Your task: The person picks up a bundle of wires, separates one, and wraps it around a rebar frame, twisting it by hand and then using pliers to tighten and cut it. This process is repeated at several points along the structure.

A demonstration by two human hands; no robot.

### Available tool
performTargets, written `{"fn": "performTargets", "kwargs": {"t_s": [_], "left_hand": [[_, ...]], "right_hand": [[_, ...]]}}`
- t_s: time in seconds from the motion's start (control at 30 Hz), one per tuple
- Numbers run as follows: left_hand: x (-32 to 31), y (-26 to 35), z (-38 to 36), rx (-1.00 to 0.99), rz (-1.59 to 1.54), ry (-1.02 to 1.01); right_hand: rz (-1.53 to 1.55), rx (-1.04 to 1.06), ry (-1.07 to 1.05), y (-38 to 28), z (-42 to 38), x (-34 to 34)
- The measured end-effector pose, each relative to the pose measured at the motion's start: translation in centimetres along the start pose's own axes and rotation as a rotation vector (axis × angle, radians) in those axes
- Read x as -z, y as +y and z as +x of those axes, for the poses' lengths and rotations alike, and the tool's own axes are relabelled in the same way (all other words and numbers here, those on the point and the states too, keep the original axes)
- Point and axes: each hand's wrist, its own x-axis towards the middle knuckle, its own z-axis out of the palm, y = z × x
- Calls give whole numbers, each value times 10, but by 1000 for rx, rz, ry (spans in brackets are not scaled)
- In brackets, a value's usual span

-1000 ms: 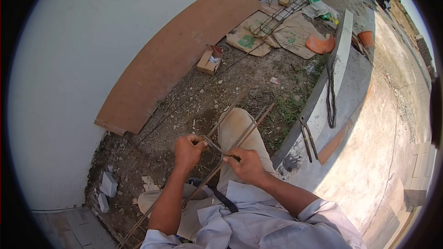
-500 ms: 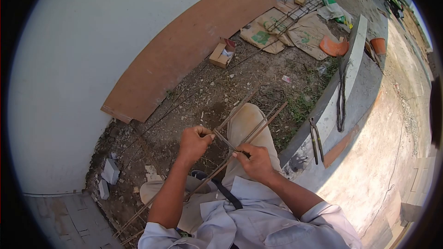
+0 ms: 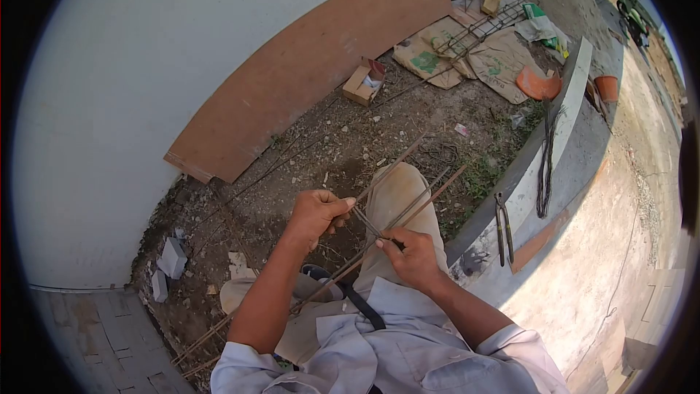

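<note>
A frame of thin steel rebar (image 3: 415, 204) lies diagonally across my lap, its long rods running from lower left to upper right over my raised knee. A short stirrup (image 3: 366, 222) crosses between the rods. My left hand (image 3: 315, 215) pinches the frame at the stirrup's far corner with thumb and forefinger, its other fingers curled. At the near corner, my right hand (image 3: 412, 257) is closed around the rods, thumb pressed against the joint. Whether a tie wire is in either hand is too small to tell.
On the low concrete ledge to the right lie pincers (image 3: 503, 230) and a bundle of dark wire (image 3: 545, 168). Ahead are an open carton (image 3: 359, 87), paper sacks (image 3: 503, 66) and another rebar cage (image 3: 481, 29). A brown board (image 3: 313, 66) leans against the white wall.
My left hand has tilted, its fingers now hanging lower beneath the pinch. The right hand keeps its grip at the same joint. The whole view has shifted slightly.
</note>
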Motion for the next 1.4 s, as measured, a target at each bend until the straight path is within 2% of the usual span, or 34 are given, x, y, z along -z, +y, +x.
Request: {"fn": "performTargets", "kwargs": {"t_s": [0.27, 0.37, 0.47, 0.77, 0.87, 1.07, 1.27, 1.4], "left_hand": [[10, -13, 12, 21, -60, -58], [10, -10, 13, 37, -55, -71], [12, -13, 18, 48, -49, -68], [11, -9, 15, 3, -30, -34], [12, -14, 18, -18, -26, -27], [11, -12, 15, -27, -55, -5], [9, -5, 9, -18, -37, 15], [11, -11, 14, -21, -40, -4]], "right_hand": [[-161, 101, 61, -16, -5, 15], [-251, 208, 190, -20, -3, 18], [-423, 215, 143, -39, 2, 33], [-424, 262, -149, -74, 13, 44], [-354, 322, -157, -78, 18, 44], [-427, 298, -250, -70, 26, 33], [-511, 320, -257, -60, 42, 21], [-515, 514, -169, -50, 47, 15]]}}
